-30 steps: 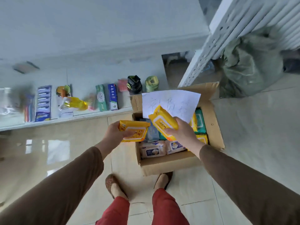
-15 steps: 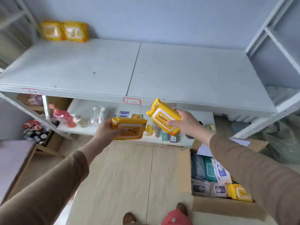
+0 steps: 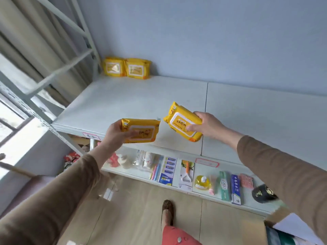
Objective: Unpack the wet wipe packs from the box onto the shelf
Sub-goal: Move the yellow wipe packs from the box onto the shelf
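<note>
Yellow wet wipe pack, label up, gripped at its left end in left hand, thumb across the label; held in air over front edge of upper shelf.
Second yellow wet wipe pack, tilted, "Wipes" lid showing, gripped at its right end in right hand, thumb on the lid; also above the upper shelf, just beside the first, not touching.
Two shelved yellow packs, upright, side by side, touching, leaning on wall at back left corner of upper shelf.
Lower shelf, contents in a row: toothbrushes, blue blister card, carded peeler, yellow round item, green toothpaste box, blue toothpaste box, black cap-like item.
Cardboard box, bottom right corner, mostly out of frame; white paper lying on top, contents barely visible.
</note>
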`<state>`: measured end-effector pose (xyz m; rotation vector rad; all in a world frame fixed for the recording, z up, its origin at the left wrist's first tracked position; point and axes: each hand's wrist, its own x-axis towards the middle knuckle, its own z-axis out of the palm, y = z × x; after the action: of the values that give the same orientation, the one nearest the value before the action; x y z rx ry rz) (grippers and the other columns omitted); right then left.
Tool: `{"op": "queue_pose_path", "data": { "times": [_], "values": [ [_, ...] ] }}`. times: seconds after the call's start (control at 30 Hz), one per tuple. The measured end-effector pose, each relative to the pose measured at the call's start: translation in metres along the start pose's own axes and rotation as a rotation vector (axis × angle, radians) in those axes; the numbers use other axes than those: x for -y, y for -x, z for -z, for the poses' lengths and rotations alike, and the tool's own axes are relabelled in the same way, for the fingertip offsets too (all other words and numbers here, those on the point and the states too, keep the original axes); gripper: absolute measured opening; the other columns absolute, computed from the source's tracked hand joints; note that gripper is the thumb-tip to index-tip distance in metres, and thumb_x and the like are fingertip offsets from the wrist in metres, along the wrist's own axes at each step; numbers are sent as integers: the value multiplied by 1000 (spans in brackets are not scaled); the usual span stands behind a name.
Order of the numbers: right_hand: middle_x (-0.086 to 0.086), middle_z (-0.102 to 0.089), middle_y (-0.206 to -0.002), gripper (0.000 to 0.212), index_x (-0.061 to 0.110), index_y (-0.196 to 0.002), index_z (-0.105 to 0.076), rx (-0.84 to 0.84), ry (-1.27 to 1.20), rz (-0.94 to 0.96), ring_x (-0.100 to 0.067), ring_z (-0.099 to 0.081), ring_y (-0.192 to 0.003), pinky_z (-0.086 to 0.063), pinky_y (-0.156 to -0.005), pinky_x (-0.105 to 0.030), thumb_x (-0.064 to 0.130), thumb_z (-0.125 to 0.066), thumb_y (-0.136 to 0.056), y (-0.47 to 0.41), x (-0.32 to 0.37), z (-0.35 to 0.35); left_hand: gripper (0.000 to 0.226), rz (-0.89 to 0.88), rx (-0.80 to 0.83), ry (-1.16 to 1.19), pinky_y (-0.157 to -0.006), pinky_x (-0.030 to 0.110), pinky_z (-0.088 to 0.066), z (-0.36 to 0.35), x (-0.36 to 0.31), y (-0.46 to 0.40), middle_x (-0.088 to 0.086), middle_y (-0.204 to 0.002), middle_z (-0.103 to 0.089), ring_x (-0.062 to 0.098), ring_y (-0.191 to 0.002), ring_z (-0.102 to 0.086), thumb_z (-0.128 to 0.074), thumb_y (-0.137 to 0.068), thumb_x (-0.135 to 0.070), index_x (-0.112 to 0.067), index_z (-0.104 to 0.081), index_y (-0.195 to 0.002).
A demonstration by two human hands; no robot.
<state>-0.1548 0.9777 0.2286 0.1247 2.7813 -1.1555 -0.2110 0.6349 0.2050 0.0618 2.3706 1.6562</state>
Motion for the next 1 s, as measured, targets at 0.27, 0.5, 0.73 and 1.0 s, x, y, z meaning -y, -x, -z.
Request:
{"op": "queue_pose_path", "data": {
  "times": [0.27, 0.5, 0.73, 1.0],
  "values": [
    [12, -66, -85, 31, 23, -97, -63, 70, 39, 32, -9, -63, -78, -46, -62, -26, 40, -80, -76, -189, 50, -18, 41, 31, -78, 42, -72, 34, -55, 78, -7, -158, 6, -94, -73, 21, -82, -71, -86, -72, -14, -10, -62, -105],
    [7, -61, -87, 35, 21, -94, -56, 63, 110, 22, -16, -57, -78, -36, -58, -28, 35, -82, -75, -313, 106, -36, 42, 52, -104, 50, -72, 32, -57, 137, -2, -278, -1, -96, -76, 18, -87, -73, -88, -70, -19, -15, -64, -106],
    [3, -63, -112, 56, 22, -127, -58, 59, 147, -59, -19, -61, -99, -42, -71, -27, 31, -81, -76, -414, 145, -56, 46, 47, 41, 10, -86, 33, -55, 187, 5, -401, -7, -101, -76, 13, -94, -72, -87, -72, -28, -21, -66, -113],
    [-2, -58, -116, 51, 21, -121, -61, -157, 326, -119, -23, -56, -105, -41, -70, -31, 39, -77, -76, -458, 154, -89, 53, 10, 70, -94, -83, 35, -54, 209, 19, -489, -8, -108, -70, 15, -100, -67, -83, -77, -33, -24, -56, -123]
  ]
}}
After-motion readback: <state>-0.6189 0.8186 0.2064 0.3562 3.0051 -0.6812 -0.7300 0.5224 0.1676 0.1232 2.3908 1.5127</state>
